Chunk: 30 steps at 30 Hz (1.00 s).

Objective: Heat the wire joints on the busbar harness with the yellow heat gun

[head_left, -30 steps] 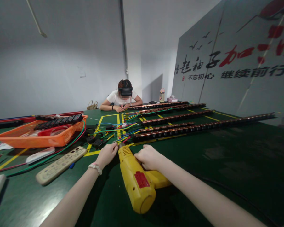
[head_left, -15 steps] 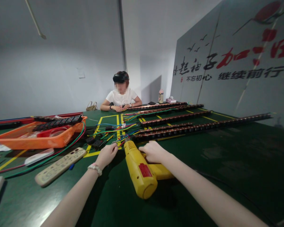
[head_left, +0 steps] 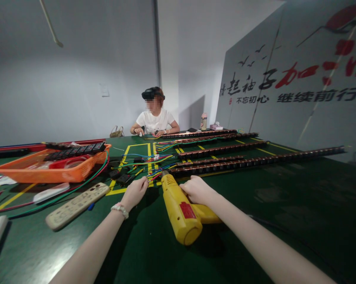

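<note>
My left hand (head_left: 136, 190) is closed in a pinch on the ends of several thin coloured wires (head_left: 154, 175). These wires run out from the near end of a long dark strip with copper edges (head_left: 213, 168). A yellow heat gun (head_left: 179, 209) with a red patch stands between my hands, its nozzle pointing away from me at the wires. My right hand (head_left: 197, 190) is curled at the gun's right side by the handle, its fingers partly hidden.
More long strips (head_left: 225, 148) lie across the green table (head_left: 269, 236). To the left are an orange basket (head_left: 77, 175), a beige remote control (head_left: 77, 207) and black connectors (head_left: 124, 180). Opposite sits a person in a white shirt (head_left: 154, 121), hands at the farthest strip. A black cord (head_left: 272, 225) trails right.
The heat gun's nozzle has shifted slightly right, my right hand with it. My left hand keeps its pinch. Across the table, the person has turned their head and drawn one hand back from the strip.
</note>
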{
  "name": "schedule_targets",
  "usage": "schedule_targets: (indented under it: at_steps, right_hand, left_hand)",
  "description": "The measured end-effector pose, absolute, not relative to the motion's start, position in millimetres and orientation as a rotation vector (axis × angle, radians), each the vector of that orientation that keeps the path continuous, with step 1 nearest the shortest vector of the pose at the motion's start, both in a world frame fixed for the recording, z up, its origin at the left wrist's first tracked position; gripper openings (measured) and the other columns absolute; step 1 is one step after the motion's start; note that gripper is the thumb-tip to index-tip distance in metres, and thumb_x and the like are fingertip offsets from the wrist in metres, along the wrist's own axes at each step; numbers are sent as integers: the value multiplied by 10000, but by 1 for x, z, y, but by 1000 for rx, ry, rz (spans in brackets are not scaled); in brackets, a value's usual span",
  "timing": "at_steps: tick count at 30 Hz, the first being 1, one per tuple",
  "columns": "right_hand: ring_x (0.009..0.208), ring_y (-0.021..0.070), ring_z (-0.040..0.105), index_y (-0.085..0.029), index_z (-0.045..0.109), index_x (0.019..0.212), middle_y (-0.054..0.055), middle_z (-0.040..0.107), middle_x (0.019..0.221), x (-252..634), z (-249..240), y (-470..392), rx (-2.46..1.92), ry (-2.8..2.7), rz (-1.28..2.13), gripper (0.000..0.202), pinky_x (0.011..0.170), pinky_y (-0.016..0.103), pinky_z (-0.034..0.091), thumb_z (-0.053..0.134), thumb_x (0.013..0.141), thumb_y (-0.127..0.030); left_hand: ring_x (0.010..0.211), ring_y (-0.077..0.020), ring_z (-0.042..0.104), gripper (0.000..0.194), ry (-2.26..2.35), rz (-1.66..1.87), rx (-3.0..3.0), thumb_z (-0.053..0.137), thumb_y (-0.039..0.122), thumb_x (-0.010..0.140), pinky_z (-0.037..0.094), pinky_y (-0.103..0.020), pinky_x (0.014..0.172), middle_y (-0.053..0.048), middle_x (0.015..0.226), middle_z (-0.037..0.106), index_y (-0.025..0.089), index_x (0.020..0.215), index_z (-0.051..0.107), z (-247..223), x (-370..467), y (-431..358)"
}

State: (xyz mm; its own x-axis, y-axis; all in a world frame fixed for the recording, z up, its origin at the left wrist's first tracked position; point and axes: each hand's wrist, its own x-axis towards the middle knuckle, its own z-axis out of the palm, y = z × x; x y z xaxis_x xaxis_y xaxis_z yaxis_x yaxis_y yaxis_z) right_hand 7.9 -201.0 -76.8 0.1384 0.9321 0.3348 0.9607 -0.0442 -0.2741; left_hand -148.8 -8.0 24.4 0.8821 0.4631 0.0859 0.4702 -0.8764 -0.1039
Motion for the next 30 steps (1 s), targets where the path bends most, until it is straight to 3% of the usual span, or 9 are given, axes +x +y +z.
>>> schedule_targets:
  at_steps: [17, 30]
  right_hand:
    - [780, 213, 616, -141, 588, 881, 90, 659, 841, -22, -66, -199, -1815, -1967, -183, 186, 790, 364, 334, 519, 724, -211]
    - [820, 201, 617, -188, 625, 867, 56, 661, 864, -12, -65, -184, -1884, -1851, -92, 185, 689, 293, 372, 531, 716, -240]
  left_hand:
    - [611, -119, 496, 361, -781, -132, -3265, 281, 467, 893, 386, -236, 602, -9, 714, 555, 178, 804, 477, 15, -151, 21]
    - [560, -118, 470, 385, -827, -207, -3133, 261, 482, 893, 345, -236, 561, 9, 631, 513, 183, 778, 476, 15, -150, 19]
